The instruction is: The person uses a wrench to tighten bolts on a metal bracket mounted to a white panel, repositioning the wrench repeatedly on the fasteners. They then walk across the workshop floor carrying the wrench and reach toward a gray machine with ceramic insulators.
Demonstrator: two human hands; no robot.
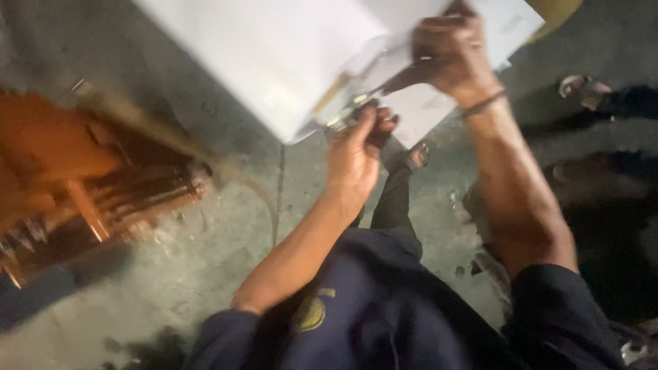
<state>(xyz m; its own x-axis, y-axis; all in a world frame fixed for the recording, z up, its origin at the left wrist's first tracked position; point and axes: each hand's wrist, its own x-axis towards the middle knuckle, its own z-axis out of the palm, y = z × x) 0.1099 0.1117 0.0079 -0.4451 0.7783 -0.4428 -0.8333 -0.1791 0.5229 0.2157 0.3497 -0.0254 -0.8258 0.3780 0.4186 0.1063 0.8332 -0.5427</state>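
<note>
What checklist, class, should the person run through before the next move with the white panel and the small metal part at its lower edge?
1. Right hand grips the white panel: ok.
2. Left hand reaches the small metal part at the panel's lower edge: ok.
3. Firmness of the left hand's hold on the part: cannot tell, blurred.
4. Concrete floor free of debris: not ok, bits scattered.
5. Orange machine apart from the hands: ok.
6. Another person's sandalled foot close by: not ok.
</note>
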